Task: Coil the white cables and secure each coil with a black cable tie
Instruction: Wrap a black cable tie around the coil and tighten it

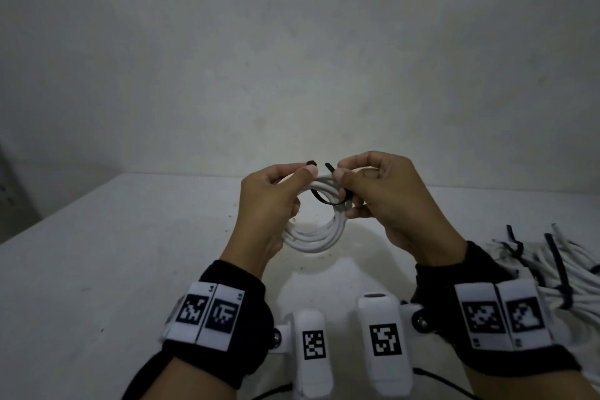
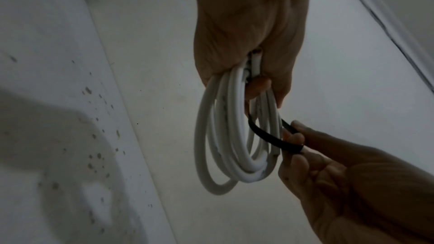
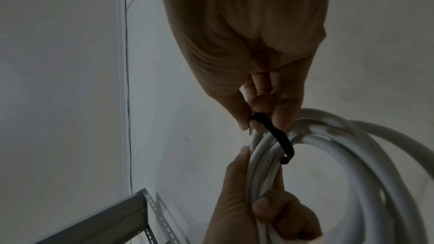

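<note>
Head view shows the white worktop (image 1: 130,269) against a pale wall (image 1: 292,42), and on its right edge a pile of coiled white cables (image 1: 565,273) already bound with black ties. Above the middle of the worktop, both hands hold a white cable coil (image 1: 319,237) upright in the air. Left hand (image 1: 269,204) grips the coil's upper left part, its thumb and forefinger pinching one end of a black cable tie (image 1: 328,200). Right hand (image 1: 386,198) pinches the tie's other end at the coil's upper right. That tie loops under and around the coil's strands, its two ends apart, not yet joined.
</note>
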